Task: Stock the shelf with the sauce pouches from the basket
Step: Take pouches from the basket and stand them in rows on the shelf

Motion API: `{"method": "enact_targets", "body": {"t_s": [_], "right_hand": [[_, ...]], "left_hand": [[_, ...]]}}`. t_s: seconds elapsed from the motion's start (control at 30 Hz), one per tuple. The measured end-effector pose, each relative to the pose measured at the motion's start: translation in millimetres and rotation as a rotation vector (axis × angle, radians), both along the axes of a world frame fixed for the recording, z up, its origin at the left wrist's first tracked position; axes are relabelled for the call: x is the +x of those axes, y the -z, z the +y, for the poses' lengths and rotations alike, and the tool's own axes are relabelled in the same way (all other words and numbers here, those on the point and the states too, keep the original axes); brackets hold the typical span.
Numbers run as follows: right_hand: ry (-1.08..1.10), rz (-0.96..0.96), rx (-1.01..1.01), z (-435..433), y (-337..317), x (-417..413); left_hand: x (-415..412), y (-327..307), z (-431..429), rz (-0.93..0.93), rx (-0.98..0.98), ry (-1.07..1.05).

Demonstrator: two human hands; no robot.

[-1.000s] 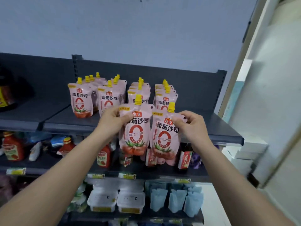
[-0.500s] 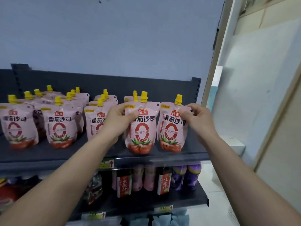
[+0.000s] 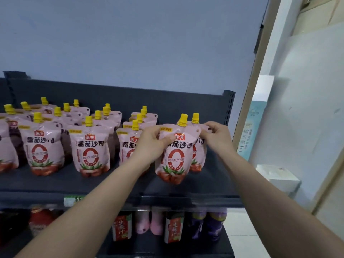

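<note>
Pink sauce pouches with yellow caps stand in rows on the dark top shelf (image 3: 214,185). My left hand (image 3: 151,141) grips the top left corner of one pouch (image 3: 174,157), held just above the shelf near its right end. Behind it, partly hidden, is a second pouch (image 3: 198,159); my right hand (image 3: 216,136) pinches its top right corner. That pouch's bottom seems to rest on the shelf. Several stocked pouches (image 3: 90,149) fill the shelf to the left. The basket is out of view.
The shelf's dark back panel (image 3: 167,101) rises behind the pouches, its right post (image 3: 229,107) close to my right hand. Bottles (image 3: 174,228) line the lower shelf. A white box (image 3: 277,176) and a wall stand to the right.
Both hands carried the two pouches up and over the top shelf toward its right end. The right pouch has slid behind the left one. My view shifted right and closer.
</note>
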State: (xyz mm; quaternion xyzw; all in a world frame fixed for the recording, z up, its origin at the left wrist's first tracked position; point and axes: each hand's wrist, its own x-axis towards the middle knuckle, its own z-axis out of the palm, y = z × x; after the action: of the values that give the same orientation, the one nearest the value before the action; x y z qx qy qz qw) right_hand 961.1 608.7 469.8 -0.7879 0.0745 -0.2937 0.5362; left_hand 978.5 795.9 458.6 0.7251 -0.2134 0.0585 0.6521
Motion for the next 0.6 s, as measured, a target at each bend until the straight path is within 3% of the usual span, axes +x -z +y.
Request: {"method": "enact_targets", "body": {"t_s": [0.27, 0.6], "right_hand": [[-0.156, 0.045, 0.038, -25.4, 12.7, 46.6], [-0.254, 0.117, 0.032, -31.8, 24.0, 76.1]], "left_hand": [[13.6, 14.1, -26.2, 0.133, 0.027, -0.09], [25.4, -18.6, -21.9, -0.124, 0.383, -0.095]]}}
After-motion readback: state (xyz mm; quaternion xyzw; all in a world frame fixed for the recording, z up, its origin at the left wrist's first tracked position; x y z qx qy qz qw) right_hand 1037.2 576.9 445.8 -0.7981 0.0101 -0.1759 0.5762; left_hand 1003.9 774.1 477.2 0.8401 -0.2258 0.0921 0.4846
